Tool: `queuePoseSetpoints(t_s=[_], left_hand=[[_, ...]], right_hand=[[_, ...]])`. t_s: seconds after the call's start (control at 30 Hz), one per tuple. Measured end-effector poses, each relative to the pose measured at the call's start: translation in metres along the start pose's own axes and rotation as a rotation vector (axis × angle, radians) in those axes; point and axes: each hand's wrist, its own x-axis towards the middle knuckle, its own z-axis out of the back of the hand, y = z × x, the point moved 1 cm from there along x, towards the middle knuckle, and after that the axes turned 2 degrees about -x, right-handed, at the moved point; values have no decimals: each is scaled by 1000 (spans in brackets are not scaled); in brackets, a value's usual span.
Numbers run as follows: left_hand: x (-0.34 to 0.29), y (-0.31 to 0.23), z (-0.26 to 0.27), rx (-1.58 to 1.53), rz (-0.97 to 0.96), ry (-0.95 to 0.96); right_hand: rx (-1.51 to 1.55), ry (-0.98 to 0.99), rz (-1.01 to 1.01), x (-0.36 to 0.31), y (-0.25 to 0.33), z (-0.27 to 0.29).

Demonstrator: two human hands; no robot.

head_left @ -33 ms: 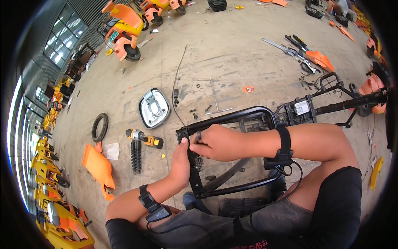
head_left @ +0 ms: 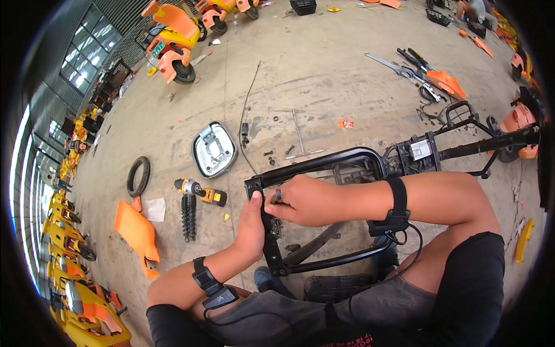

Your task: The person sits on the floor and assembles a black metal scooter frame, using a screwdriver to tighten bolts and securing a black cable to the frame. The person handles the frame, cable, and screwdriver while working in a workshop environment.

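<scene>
A black tubular scooter frame [head_left: 326, 159] lies across my lap side, its rear end turned to the left. My left hand [head_left: 252, 222] holds the cross plate [head_left: 272, 250] at that end; the thumb lies near the upper corner, and the other fingers are hidden. Just right of this thumb, my right hand [head_left: 306, 199] is closed over the plate with its fingers curled. A small dark piece [head_left: 278, 196] shows at its fingers, too small to name. What the fingertips pinch is hidden.
Left on the floor are a yellow-black power drill [head_left: 202, 192], black shock absorbers [head_left: 189, 217], an orange panel [head_left: 136, 231], a tyre [head_left: 138, 177] and a grey-white shell [head_left: 214, 150]. Bolts [head_left: 269, 154] and a T-shaped rod [head_left: 298, 130] lie beyond the frame. Scooters [head_left: 173, 34] stand around.
My right hand's curled fingers have turned very slightly, and the small dark piece at them sits a little lower. My left hand keeps its place.
</scene>
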Motion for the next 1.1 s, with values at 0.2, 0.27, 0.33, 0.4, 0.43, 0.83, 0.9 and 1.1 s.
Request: queuePoseSetpoints(t_s=[0.2, 0.27, 0.33, 0.4, 0.43, 0.83, 0.9, 1.1], left_hand=[[-6, -1, 1, 39, -5, -3], [-7, 0, 0, 43, -18, -29], [-4, 2, 1, 16, -9, -26], [0, 5, 3, -3, -17, -24], [2, -1, 0, 10, -32, -6], [-2, 2, 3, -27, 15, -22], [-3, 0, 3, -18, 17, -25], [-4, 0, 1, 34, -6, -24]], right_hand=[[-275, 204, 441, -25, -1, -19], [-378, 268, 489, -32, -6, -30], [-455, 351, 505, -35, -9, -35], [-494, 430, 448, -37, -11, -40], [-526, 459, 426, -34, -12, -40], [-626, 503, 421, -33, -14, -42], [-652, 525, 384, -33, -10, -33], [-506, 272, 241, -32, -9, -3]])
